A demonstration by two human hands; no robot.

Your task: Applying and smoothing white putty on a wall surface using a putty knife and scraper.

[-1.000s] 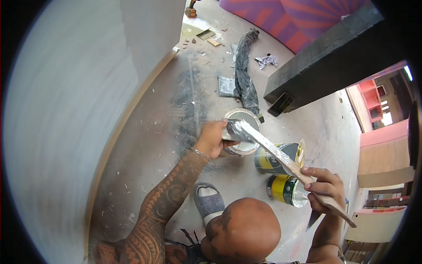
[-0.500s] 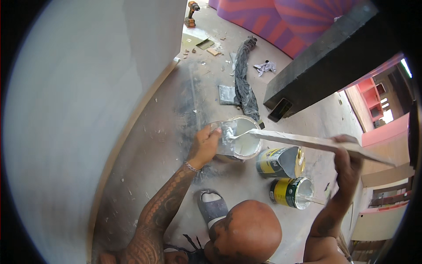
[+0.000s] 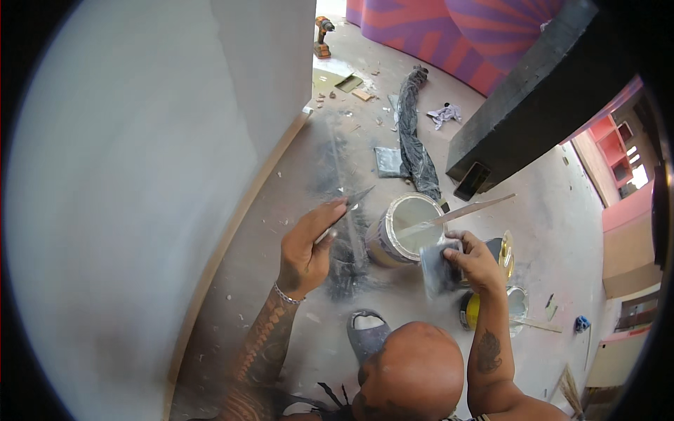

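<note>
My left hand (image 3: 307,247) grips a flat putty scraper (image 3: 358,198), seen nearly edge-on and tilted up, left of the bucket. In my right hand (image 3: 477,261) is a second flat scraper (image 3: 439,272), grey and slightly blurred, pinched between thumb and fingers. It overlaps the near right side of a white bucket (image 3: 382,244) with a smeared rim. A wooden stick (image 3: 484,207) leans in that bucket, its lower end inside and its upper end out to the right. Whether white paste is on the left scraper cannot be made out.
Behind my right hand stand a grey can (image 3: 506,256) and a yellow-black can (image 3: 469,310) with a stick. A phone (image 3: 472,181) leans against a dark beam (image 3: 533,105). A pale wall panel (image 3: 140,175) rises at left. Black plastic (image 3: 415,140) and a drill (image 3: 323,38) lie beyond.
My right hand let go of the wooden stick, which now rests in the bucket, and holds a scraper. My left hand moved left, away from the bucket, tilting its scraper edge-on.
</note>
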